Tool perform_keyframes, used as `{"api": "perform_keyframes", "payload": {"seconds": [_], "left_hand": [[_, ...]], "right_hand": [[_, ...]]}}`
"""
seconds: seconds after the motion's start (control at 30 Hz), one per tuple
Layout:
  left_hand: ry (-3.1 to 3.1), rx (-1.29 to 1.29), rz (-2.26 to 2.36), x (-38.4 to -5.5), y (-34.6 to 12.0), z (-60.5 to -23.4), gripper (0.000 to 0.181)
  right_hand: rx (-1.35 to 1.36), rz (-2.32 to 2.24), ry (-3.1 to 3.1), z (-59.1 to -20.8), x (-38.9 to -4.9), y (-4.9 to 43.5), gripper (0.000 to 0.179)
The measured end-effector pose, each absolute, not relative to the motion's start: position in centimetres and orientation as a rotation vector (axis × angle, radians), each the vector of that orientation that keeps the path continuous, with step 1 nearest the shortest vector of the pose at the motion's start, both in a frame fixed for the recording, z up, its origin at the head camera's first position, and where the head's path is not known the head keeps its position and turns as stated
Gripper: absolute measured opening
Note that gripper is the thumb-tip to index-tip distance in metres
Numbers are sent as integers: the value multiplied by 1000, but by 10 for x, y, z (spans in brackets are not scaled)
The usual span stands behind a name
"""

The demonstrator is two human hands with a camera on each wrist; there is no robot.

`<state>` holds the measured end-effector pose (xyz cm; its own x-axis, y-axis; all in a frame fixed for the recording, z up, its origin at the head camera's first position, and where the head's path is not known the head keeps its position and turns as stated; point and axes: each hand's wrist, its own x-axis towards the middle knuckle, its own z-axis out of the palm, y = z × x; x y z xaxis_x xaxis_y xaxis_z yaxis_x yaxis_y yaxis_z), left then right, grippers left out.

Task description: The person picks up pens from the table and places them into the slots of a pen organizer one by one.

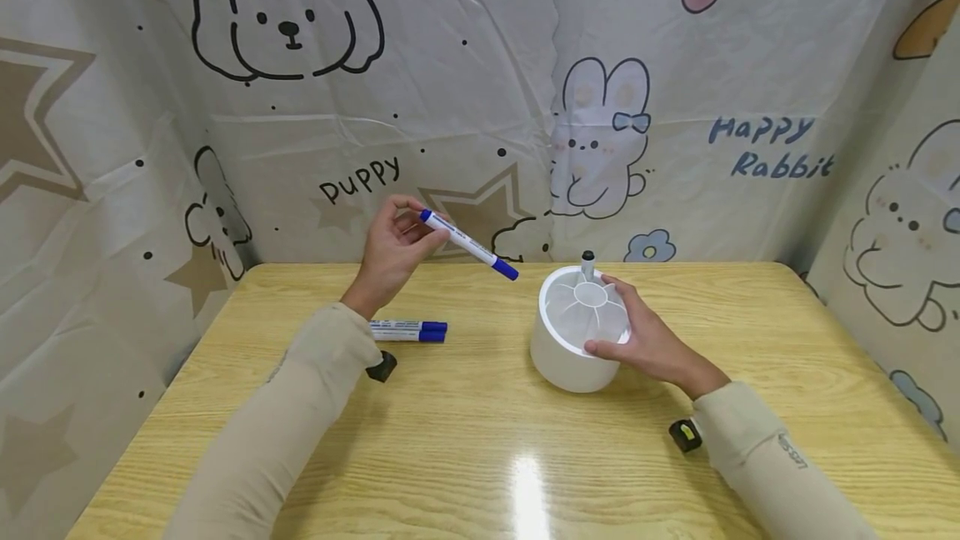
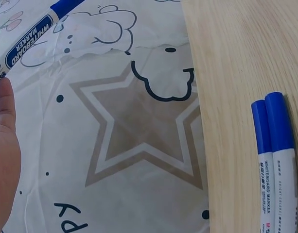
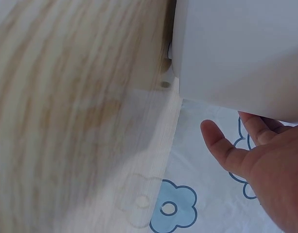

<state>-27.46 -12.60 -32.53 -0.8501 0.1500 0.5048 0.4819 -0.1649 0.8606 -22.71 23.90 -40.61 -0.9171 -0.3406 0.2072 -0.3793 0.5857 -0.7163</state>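
My left hand (image 1: pixel 397 244) pinches a whiteboard marker (image 1: pixel 468 244) between thumb and fingers, raised above the far part of the table. The marker has a white barrel and blue ends, and slants down to the right. My right hand (image 1: pixel 652 336) holds a round white pen holder (image 1: pixel 573 369) by its right side, thumb at the front rim and fingers at the back. Thin dividers split its top into compartments. A grey pen with a black end (image 1: pixel 588 263) stands upright in a rear compartment. In the right wrist view the holder's smooth wall (image 3: pixel 236 53) fills the upper right.
Two more blue-capped whiteboard markers (image 1: pixel 431 332) lie side by side on the wooden table (image 1: pixel 450 440), partly hidden behind the left wrist. A printed cloth (image 1: pixel 465 65) hangs along the table's back and sides. Small black devices (image 1: pixel 382 367) stick out by the cuffs.
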Motion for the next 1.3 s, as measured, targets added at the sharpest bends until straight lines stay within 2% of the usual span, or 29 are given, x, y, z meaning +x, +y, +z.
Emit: {"api": "perform_keyframes", "payload": {"seconds": [1.3], "left_hand": [[-1823,-767,-2119,-279,-99,-315,37]], "right_hand": [[607,1282,-2778,-405,-227,239,98]]}}
